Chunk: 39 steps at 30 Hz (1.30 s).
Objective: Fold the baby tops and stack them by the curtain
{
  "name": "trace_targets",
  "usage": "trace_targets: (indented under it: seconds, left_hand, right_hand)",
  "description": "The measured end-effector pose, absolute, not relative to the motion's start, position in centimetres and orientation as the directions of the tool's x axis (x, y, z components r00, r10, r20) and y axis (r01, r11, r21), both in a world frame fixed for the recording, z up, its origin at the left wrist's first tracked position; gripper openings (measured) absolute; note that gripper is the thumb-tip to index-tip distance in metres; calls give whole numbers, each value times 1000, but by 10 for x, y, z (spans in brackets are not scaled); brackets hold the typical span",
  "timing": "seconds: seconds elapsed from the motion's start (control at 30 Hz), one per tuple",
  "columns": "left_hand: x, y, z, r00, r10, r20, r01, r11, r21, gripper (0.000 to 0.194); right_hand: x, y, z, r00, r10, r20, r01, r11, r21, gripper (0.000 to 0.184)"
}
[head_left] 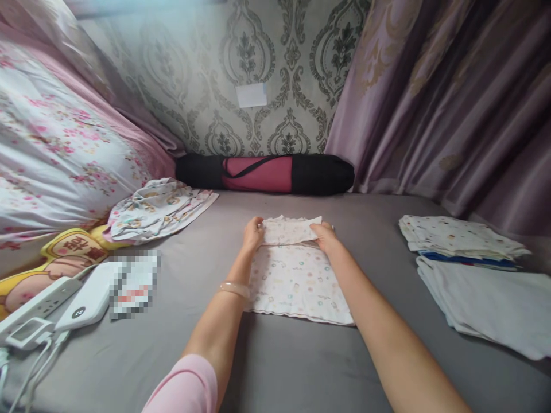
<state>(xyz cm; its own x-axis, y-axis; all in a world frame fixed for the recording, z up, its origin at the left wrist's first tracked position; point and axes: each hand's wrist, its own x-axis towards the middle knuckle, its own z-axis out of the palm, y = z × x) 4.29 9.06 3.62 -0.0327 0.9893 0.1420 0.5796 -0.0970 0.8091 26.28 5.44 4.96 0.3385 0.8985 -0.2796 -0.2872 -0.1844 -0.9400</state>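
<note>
A white cloth (299, 284) with a small pastel print lies flat on the grey sheet in front of me, its far part folded back toward me. My left hand (253, 232) is closed on the left end of that folded part, its fingertips partly hidden. At the other end, my right hand (325, 234) pinches the fold's corner, thumb on top and fingers beneath. The folded strip is slightly raised between both hands. The cloth's near edge lies toward me, between my forearms.
Folded clothes (460, 238) and a pale folded cloth (491, 304) lie at right. A crumpled printed garment (159, 209), a yellow cushion (73, 246), a power strip (43, 307) and a white power bank (92, 295) with cables are at left. A black-and-red roll bag (262, 174) lies along the wall.
</note>
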Motion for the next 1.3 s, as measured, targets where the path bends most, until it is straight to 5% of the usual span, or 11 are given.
trace_targets:
  seconds: [0.3, 0.5, 0.73, 1.03, 1.17, 1.3]
  left_hand:
    - [49, 82, 23, 209, 970, 126, 846, -244, 475, 37]
    - [46, 77, 17, 233, 969, 86, 900, -248, 359, 45]
    - [45, 77, 17, 238, 969, 72, 895, -247, 371, 46]
    - [30, 90, 32, 146, 980, 134, 759, -198, 620, 41]
    - [43, 84, 40, 128, 966, 222, 769, -239, 593, 40]
    - [70, 74, 39, 338, 908, 250, 814, -415, 407, 35]
  right_hand:
    - [282, 47, 51, 528, 841, -114, 246, -280, -928, 17]
    - [279, 27, 60, 400, 916, 23, 784, -329, -527, 33]
    - [274, 10, 63, 420, 905, 69, 861, -373, -345, 31]
    - [279, 1, 75, 363, 925, 111, 918, -335, -211, 40]
    - [244, 14, 72, 81, 981, 175, 985, -52, -165, 46]
    - [203, 26, 58, -190, 973, 135, 965, 210, -156, 53]
